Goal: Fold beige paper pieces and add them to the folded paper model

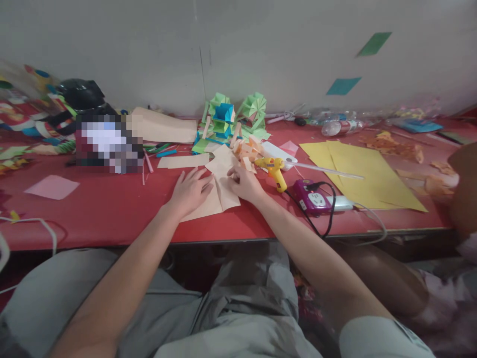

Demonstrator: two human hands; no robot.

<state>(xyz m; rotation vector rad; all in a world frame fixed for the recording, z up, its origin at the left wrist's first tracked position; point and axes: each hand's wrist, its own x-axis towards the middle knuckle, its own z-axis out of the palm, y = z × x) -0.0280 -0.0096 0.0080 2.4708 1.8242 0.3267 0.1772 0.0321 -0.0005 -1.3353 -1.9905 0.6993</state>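
- Two bare hands on one creased beige paper [222, 171]: left hand [191, 193] on its left part, right hand [246, 185] at its right edge.
- Left fingers spread, laid lightly bent over the paper, released.
- Right fingers curled against the paper's edge; pinching or merely touching, cannot tell.
- Paper between both hands, on the red worktop [130, 214], near the front edge, with a crease down its lower part.
- Near the left fingertips, slightly behind: long beige paper strip [182, 162], flat.
- Just behind the right hand: heap of crumpled orange scraps [250, 148].
- Right of that: yellow glue gun [276, 171] on its side, clear glue stick [328, 170] pointing off to the right.
- Behind the glue gun, partly covered: white device [278, 150], kind unclear.
- Closer to the front, on the right: purple power strip [311, 201], black cord [333, 214] looped over it, white adapter [341, 203] at its side.
- Farther right: overlapping yellow sheets [372, 174].
- Behind the paper, near the wall [130, 40]: folded green paper shapes [253, 110] plus a blue one [224, 113].
- Back left: large beige sheet [164, 127], then black bag [80, 94].
- Far left: pink paper [52, 187], flat.
- Back right: clear plastic bottle [341, 127], lying down.
- Right frame edge: part of another person [464, 189], blurred.
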